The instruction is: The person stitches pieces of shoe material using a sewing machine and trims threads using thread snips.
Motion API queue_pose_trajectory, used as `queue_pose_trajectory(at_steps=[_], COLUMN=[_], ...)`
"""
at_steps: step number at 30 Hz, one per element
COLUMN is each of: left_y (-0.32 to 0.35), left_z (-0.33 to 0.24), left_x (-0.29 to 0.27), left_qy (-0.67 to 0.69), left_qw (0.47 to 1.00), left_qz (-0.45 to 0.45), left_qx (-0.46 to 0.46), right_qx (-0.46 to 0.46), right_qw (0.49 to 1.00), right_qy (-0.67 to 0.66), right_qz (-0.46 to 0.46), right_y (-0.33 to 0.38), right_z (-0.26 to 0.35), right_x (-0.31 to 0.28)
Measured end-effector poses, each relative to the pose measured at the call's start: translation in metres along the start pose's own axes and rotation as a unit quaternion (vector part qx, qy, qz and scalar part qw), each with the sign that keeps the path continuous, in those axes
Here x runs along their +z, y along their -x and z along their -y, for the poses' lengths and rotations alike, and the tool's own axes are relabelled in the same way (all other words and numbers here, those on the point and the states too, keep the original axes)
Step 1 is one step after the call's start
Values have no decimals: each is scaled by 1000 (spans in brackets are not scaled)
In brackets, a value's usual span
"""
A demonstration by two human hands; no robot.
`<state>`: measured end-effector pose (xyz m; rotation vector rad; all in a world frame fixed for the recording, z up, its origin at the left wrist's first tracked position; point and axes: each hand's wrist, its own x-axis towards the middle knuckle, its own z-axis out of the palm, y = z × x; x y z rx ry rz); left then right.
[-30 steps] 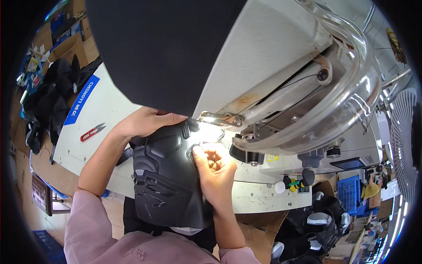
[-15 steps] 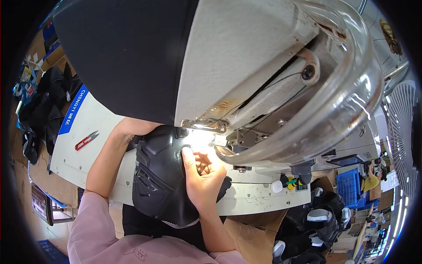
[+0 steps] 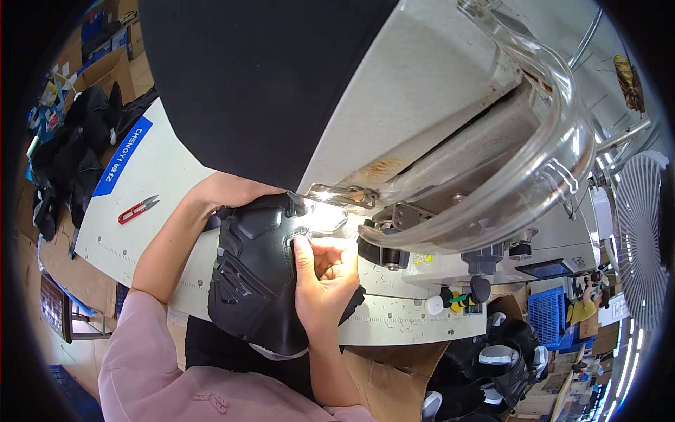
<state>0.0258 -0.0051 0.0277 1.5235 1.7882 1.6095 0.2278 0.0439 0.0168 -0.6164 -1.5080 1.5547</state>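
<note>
A black leather-like shoe upper (image 3: 264, 309), with stitched panels and raised ribs, lies partly over the front edge of the pale machine table, under a brightly lit sewing head (image 3: 394, 225). My right hand (image 3: 325, 281) grips its right edge near the light, with thumb and forefinger close together and the other fingers curled. My left hand (image 3: 242, 188) reaches over the far side of the upper. Its fingers are hidden behind the upper and under the large black panel (image 3: 253, 77).
Red-handled thread snips (image 3: 138, 209) lie on the table at left. A curved clear guard (image 3: 569, 141) arches around the machine head. A white spool (image 3: 434, 305) stands near the table's right end. Black-and-white shoe pieces (image 3: 499, 355) are heaped at lower right, more dark pieces (image 3: 70, 155) at left.
My view has tilted, so the machine and table appear turned slightly. Both hands stay at the shoe upper, and my right hand keeps its grip on the edge.
</note>
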Motion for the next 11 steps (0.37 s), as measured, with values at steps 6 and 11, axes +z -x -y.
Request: queue_pose_trajectory(at_steps=[6,11], left_y=[3,7], left_z=[-12,-17], left_x=[0,1], left_qy=[16,82], left_qw=[1000,993], left_qz=[-22,-79], left_qx=[-14,45], right_qx=[-15,-23], right_qw=[1000,1000], right_qy=[-14,16], right_qz=[-3,-6], right_y=[-9,-11], right_z=[-1,-4], right_x=[1,0])
